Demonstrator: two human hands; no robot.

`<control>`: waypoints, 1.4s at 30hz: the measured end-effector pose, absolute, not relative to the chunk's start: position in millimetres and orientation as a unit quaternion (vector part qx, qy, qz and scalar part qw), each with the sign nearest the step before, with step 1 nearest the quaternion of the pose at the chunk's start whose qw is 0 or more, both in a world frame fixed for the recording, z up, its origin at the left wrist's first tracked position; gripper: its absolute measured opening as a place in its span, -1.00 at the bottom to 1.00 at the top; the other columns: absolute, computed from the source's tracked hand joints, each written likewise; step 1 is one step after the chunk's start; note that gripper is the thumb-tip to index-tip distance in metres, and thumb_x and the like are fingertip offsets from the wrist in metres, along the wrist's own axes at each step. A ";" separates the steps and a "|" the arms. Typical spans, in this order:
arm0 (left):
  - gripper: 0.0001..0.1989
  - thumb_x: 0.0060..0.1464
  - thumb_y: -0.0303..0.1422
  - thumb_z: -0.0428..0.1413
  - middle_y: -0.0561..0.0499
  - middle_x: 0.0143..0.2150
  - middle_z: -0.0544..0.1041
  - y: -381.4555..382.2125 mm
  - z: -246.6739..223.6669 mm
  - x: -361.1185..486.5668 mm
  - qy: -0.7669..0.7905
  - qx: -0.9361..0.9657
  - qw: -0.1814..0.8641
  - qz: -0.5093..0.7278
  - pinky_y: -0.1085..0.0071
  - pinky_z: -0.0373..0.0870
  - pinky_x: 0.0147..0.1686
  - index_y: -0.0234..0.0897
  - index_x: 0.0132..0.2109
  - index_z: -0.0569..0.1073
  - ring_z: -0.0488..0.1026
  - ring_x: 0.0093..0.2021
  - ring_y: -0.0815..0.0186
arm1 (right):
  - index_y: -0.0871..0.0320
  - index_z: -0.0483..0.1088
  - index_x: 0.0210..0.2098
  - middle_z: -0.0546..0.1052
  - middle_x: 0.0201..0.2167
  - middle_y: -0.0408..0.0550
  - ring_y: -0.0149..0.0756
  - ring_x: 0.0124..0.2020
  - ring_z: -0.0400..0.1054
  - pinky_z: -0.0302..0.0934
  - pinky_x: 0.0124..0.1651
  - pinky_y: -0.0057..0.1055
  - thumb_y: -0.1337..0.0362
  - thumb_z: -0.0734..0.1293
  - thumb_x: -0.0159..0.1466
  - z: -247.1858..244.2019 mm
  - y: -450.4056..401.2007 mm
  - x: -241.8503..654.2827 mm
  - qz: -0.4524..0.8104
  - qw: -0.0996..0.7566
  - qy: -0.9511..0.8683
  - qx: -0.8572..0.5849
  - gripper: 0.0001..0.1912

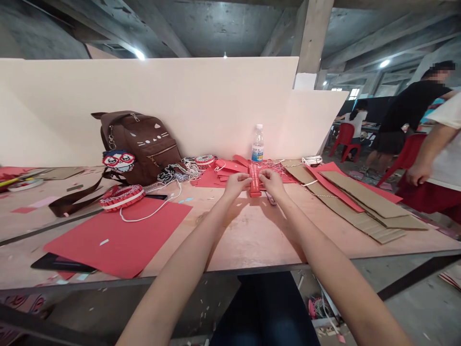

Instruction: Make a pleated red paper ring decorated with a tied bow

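Note:
Both hands meet over the middle of the table at a narrow red folded-paper strip (255,183), which stands lengthwise away from me with a paler line along its middle. My left hand (237,185) pinches its left edge with thumb and fingertips. On the opposite edge my right hand (272,183) has a similar pinch. A small pinkish object (270,198), too small to name, lies beside the right hand. Just behind the strip are red paper pieces (230,168) and a clear plastic bottle (258,144) with a blue label.
At left, a brown backpack (144,139) leans on a pale partition (201,101). Nearer are a round red-and-white paper piece (121,198) with cord, a red sheet (126,240) and a dark phone (61,263). Cardboard strips (360,192) lie right; people (403,110) stand beyond.

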State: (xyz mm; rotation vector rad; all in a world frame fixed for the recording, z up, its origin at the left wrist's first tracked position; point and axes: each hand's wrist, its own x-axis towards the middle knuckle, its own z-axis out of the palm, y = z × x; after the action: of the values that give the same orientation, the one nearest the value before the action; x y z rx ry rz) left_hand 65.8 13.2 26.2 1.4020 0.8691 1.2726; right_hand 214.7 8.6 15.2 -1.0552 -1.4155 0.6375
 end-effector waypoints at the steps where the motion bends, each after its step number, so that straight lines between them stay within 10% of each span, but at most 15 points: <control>1: -0.82 -0.16 -0.37 0.30 -0.06 -0.38 0.56 12.4 26.9 66.0 0.360 0.578 0.507 0.528 0.17 0.48 -0.18 -0.36 -0.37 0.51 0.52 -0.36 0.25 | 0.13 0.30 -0.49 0.42 -0.50 -0.14 -0.32 -0.45 0.29 0.19 -0.35 -0.37 0.14 0.23 0.12 15.2 8.3 214.8 0.267 0.587 -0.613 -0.457 -0.81; 13: -0.95 -0.18 -0.44 0.18 -0.01 -0.45 0.54 8.1 30.1 68.4 0.424 0.547 0.408 0.596 0.37 0.44 -0.33 -0.34 -0.46 0.50 0.47 -0.41 0.31 | 0.11 0.25 -0.46 0.42 -0.50 -0.14 -0.29 -0.43 0.29 0.12 -0.31 -0.37 0.31 0.21 0.18 28.4 -15.5 202.2 0.073 0.534 -0.691 -0.482 -0.92; 42: -0.96 -0.10 -0.47 0.19 0.01 -0.44 0.55 -13.5 37.6 79.9 0.442 0.622 0.257 0.592 0.42 0.34 -0.33 -0.29 -0.45 0.46 0.47 -0.40 0.30 | 0.12 0.22 -0.34 0.42 -0.38 -0.04 -0.26 -0.41 0.23 -0.04 -0.42 -0.38 0.30 0.12 0.30 30.0 -20.3 198.4 0.054 0.416 -0.686 -0.595 -0.89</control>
State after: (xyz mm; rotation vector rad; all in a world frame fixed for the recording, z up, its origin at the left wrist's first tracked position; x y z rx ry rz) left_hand 79.9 -13.5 37.6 1.6887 1.2002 1.6070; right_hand 198.4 -20.3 30.0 -1.4940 -1.7218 0.1362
